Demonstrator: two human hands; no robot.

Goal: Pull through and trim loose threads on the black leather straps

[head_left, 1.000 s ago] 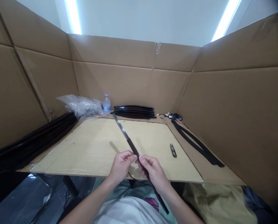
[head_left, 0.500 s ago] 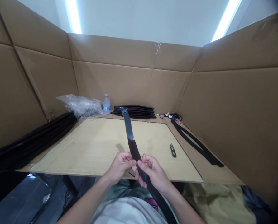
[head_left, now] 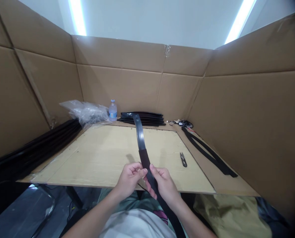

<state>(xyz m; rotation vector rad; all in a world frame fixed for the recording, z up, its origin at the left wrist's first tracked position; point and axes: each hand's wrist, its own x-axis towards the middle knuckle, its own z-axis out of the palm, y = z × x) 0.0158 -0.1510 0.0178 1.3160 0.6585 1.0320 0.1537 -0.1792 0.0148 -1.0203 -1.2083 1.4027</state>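
A long curved black strip [head_left: 140, 134] runs from near my body up over the table. Its far end is bare and glossy with a small hole; the nearer length is inside a dark fabric sleeve [head_left: 144, 158]. My left hand [head_left: 130, 180] pinches the sleeved part at its left edge with thumb and fingers. My right hand [head_left: 164, 183] is closed on the same part from the right, thumb on top and fingertips underneath. A thin dark cord end shows below my left hand. Thread snips [head_left: 183, 160] lie on the table to the right of my hands.
Black strips are stacked [head_left: 142, 118] at the back, beside a water bottle [head_left: 112, 110] and a clear plastic bag [head_left: 88, 112]. Dark sleeves [head_left: 35, 145] lie along the left edge. Another black sleeve [head_left: 207, 150] lies folded at right. Cardboard walls [head_left: 137, 79] enclose three sides.
The strip's far end has swung slightly to the right and the strip is turned a little. Both hands keep their hold on the sleeved part, shifted slightly right.
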